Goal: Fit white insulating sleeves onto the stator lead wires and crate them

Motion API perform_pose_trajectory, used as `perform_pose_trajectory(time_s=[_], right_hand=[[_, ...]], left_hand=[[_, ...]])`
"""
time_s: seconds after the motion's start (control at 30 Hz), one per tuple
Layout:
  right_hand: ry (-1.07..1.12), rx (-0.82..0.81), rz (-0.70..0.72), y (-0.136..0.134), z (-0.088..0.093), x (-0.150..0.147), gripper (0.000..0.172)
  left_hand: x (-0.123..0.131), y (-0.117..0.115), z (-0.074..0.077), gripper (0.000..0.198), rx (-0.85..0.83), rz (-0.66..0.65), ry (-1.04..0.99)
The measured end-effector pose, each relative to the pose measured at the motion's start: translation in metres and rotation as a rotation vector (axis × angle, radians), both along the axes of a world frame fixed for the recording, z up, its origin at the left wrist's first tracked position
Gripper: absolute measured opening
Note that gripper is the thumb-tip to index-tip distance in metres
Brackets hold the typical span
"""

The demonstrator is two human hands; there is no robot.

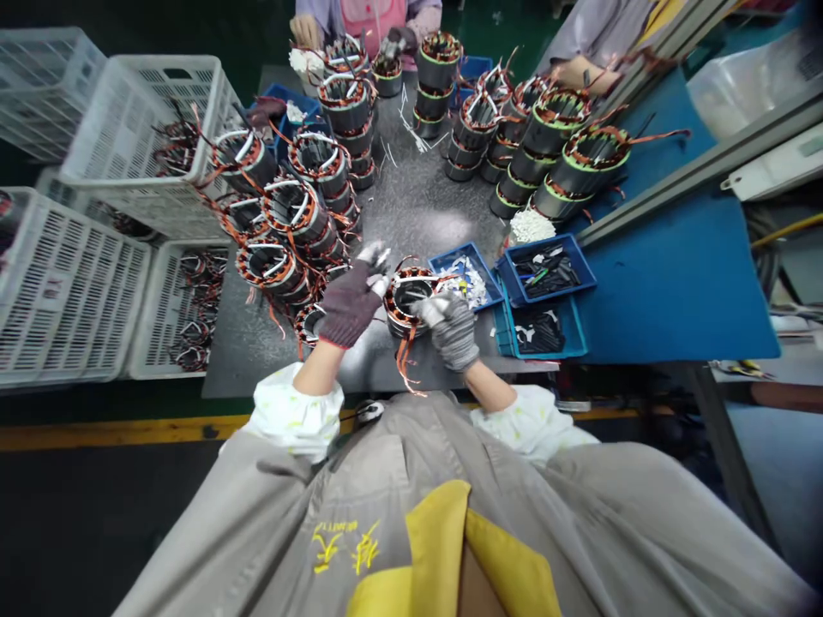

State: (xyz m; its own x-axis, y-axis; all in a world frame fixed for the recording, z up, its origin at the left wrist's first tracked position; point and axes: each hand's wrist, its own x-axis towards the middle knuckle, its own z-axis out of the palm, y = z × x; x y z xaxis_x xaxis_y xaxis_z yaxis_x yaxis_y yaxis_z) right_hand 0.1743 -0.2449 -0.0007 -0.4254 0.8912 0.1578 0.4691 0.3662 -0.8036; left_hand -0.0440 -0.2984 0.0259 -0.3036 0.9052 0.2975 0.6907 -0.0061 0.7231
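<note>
The left hand [351,302] is closed in a pinch at the top of a motor coil [404,298]. The coil's rim is gripped by the right hand [453,330]. The coil is set near the front edge of the bench [417,214], between stacked coils [289,223] and blue trays [546,270].

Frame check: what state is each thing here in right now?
Stator: upright, copper leads hanging loose.
Left hand: gloved, fingers closed at the stator's top.
Right hand: gloved, gripping the stator's rim.
Left stacks: leaning, with white sleeves.
Right stacks: upright, green-lined.
Blue trays: open, partly filled.
Crates: open, some holding stators.
</note>
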Motion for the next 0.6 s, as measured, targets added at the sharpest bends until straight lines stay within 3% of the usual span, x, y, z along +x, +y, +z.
perform_pose_trajectory(time_s=[0.07, 0.13, 0.27, 0.33, 0.43, 0.6], right_hand=[[0.207, -0.122, -0.108, 0.003, 0.001, 0.004, 0.057], [0.232, -0.122, -0.11, 0.015, 0.011, 0.009, 0.056], [-0.218, 0.195, -0.013, 0.04, 0.038, 0.001, 0.033], [-0.476, 0.301, 0.048, 0.044, 0.041, -0.016, 0.031], [-0.596, 0.324, 0.05, 0.043, 0.031, -0.039, 0.032], [-0.508, 0.4, 0.0, 0.048, 0.007, -0.041, 0.034]], left_hand=[[-0.004, 0.016, 0.01, 0.064, -0.08, -0.088, 0.153], [-0.007, 0.028, 0.019, 0.062, -0.15, -0.16, 0.28], [-0.019, 0.041, 0.033, 0.062, -0.199, -0.253, 0.455], [-0.024, 0.045, 0.038, 0.06, -0.222, -0.309, 0.535], [-0.026, 0.053, 0.044, 0.045, -0.305, -0.399, 0.64], [-0.011, 0.071, 0.052, 0.033, -0.367, -0.498, 0.82]])
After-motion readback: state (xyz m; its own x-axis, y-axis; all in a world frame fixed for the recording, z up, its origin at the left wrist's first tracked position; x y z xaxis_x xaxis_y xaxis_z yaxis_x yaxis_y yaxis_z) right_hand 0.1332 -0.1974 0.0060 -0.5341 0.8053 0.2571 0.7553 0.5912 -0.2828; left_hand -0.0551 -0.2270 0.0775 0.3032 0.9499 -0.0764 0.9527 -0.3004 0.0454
